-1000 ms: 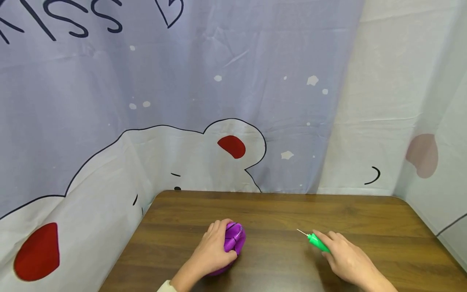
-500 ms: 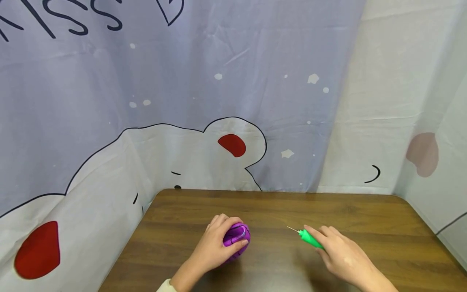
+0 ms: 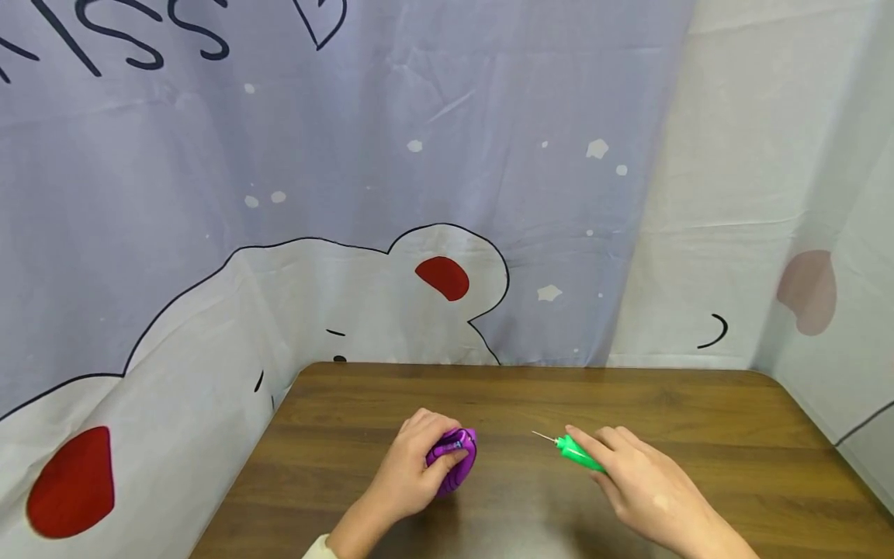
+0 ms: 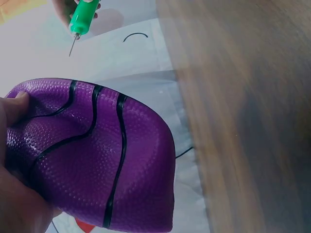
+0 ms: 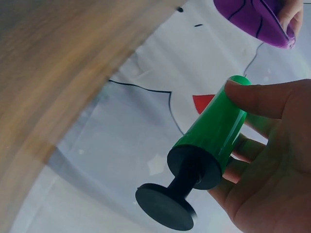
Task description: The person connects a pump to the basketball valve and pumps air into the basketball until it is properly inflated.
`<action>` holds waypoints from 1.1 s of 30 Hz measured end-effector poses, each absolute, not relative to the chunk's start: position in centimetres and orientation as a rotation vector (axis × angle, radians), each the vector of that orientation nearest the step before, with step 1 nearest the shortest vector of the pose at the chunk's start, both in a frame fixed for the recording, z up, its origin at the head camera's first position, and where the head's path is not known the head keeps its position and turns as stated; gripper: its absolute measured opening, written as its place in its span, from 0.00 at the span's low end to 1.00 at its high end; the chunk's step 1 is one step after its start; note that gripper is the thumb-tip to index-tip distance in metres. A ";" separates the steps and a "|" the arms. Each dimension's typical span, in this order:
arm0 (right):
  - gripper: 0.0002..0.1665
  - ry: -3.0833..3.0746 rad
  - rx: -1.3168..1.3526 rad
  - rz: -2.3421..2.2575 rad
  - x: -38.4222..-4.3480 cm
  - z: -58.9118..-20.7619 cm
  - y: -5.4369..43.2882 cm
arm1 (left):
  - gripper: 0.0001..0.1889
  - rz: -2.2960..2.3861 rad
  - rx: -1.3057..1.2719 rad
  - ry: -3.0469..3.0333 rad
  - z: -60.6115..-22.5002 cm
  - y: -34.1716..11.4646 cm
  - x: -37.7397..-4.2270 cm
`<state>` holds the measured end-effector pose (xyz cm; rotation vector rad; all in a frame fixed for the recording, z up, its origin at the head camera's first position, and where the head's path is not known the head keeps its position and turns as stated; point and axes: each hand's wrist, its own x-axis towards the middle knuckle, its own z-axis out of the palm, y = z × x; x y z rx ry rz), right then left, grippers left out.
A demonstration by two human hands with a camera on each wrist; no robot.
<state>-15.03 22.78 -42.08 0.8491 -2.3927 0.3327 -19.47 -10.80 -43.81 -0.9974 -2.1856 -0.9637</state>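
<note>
On my feeds, the left hand [image 3: 408, 470] grips a dented purple ball [image 4: 143, 141] above the table [image 3: 524, 396]. I read the right hand [image 3: 646, 483] as grasping a green pump [image 5: 211, 128], black handle [image 5: 165, 207] rearmost; its needle [image 3: 543, 436] points toward the ball, near but not touching.

Between ball [image 4: 97, 150] and needle [image 3: 545, 437], seemingly open.

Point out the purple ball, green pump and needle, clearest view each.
Purple ball [image 4: 99, 150]: left wrist view, on the middle of its dented, black-striped side.
Green pump [image 5: 212, 124]: right wrist view, on its green barrel.
Needle [image 4: 73, 46]: left wrist view, about halfway along its thin shaft.
</note>
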 end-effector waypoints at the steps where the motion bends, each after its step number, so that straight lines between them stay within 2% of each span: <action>1: 0.35 -2.385 0.867 0.329 -15.0 -42.0 22.7 | 0.09 -0.955 -1.002 -2.175 -43.8 -10.8 -19.5; 3: 0.26 -2.372 0.897 0.331 -15.0 -41.7 22.4 | 0.08 -0.940 -1.007 -2.159 -43.8 -10.7 -19.4; 4: 0.25 -2.363 0.910 0.335 -15.0 -41.6 22.2 | 0.08 -0.932 -1.007 -2.156 -43.8 -10.7 -19.5; 7: 0.37 -2.339 0.945 0.332 -15.2 -41.3 21.8 | 0.07 -0.894 -1.011 -2.166 -43.9 -10.7 -19.4; 9: 0.27 -2.333 0.964 0.323 -15.4 -41.1 21.5 | 0.07 -0.874 -1.001 -2.205 -43.9 -10.7 -19.2; 11: 0.24 -2.324 0.983 0.312 -15.5 -41.0 21.3 | 0.09 -0.862 -0.981 -2.259 -43.9 -10.6 -19.1; 12: 0.25 -2.322 0.989 0.308 -15.6 -40.9 21.3 | 0.11 -0.851 -0.969 -2.280 -43.9 -10.6 -19.0; 14: 0.33 -2.322 0.997 0.295 -15.7 -40.7 21.1 | 0.14 -0.823 -0.944 -2.302 -44.0 -10.6 -18.9; 17: 0.32 -2.320 1.000 0.288 -15.8 -40.5 20.9 | 0.15 -0.773 -0.949 -2.266 -44.0 -10.5 -19.0; 18: 0.36 -2.324 1.000 0.284 -15.8 -40.4 20.8 | 0.15 -0.753 -0.958 -2.242 -44.0 -10.5 -19.0; 26: 0.34 -2.316 1.036 0.300 -15.7 -40.1 20.6 | 0.08 -0.681 -1.024 -2.129 -43.8 -10.5 -19.5; 29: 0.31 -2.302 1.057 0.308 -15.7 -39.9 20.5 | 0.07 -0.649 -1.032 -2.109 -43.8 -10.5 -19.6; 33: 0.22 -2.284 1.079 0.313 -15.8 -39.7 20.3 | 0.07 -0.620 -1.046 -2.104 -43.8 -10.6 -19.8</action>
